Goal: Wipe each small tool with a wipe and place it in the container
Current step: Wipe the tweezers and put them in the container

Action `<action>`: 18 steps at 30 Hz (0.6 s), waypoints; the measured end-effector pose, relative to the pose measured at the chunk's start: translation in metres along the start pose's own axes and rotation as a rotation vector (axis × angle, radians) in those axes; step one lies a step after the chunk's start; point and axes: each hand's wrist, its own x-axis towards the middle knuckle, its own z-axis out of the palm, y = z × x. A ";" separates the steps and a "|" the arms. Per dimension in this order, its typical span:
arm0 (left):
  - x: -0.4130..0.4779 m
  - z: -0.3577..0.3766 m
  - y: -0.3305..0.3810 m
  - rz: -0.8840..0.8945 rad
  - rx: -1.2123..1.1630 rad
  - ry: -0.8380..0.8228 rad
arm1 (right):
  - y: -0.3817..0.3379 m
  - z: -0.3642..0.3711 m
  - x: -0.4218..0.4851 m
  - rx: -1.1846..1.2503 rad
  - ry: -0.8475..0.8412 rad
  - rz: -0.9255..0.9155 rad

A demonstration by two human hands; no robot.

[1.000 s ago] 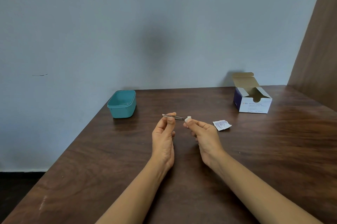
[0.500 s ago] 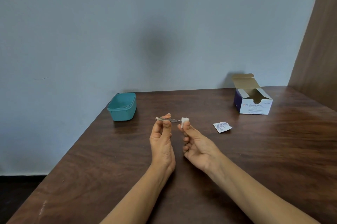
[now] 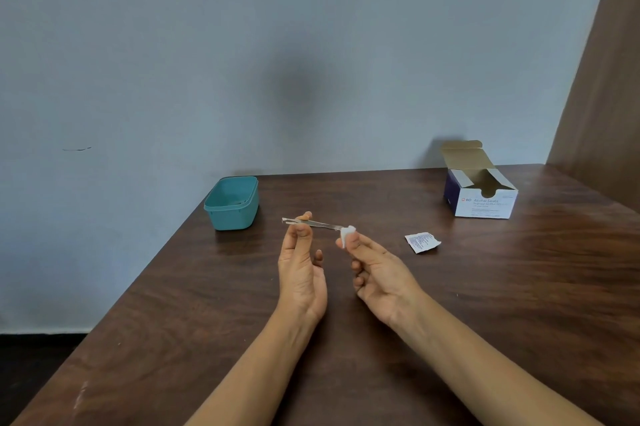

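Tweezers (image 3: pixel 313 223) hung right of the container (image 3: pixel 232 202), unplaced: your left hand (image 3: pixel 301 273) pinched them, your right hand (image 3: pixel 377 273) pinched the wipe (image 3: pixel 347 233)

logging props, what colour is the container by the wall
Teal container, seen best in the head view.

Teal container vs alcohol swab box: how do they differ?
The teal container is plain rounded plastic; the alcohol swab box is white and dark-blue printed cardboard with square corners. The container sits at the far left corner of the table, the box toward the far right. The container shows no lid; the box has a flap standing up at its back. Both are open on top and rest on the table.
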 end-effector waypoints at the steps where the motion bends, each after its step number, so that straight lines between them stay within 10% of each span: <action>1: 0.000 0.000 0.000 -0.001 0.002 -0.003 | 0.001 0.001 -0.001 -0.013 -0.006 -0.006; 18: -0.007 0.001 -0.010 -0.014 0.122 -0.093 | 0.003 0.004 -0.002 0.065 0.019 -0.075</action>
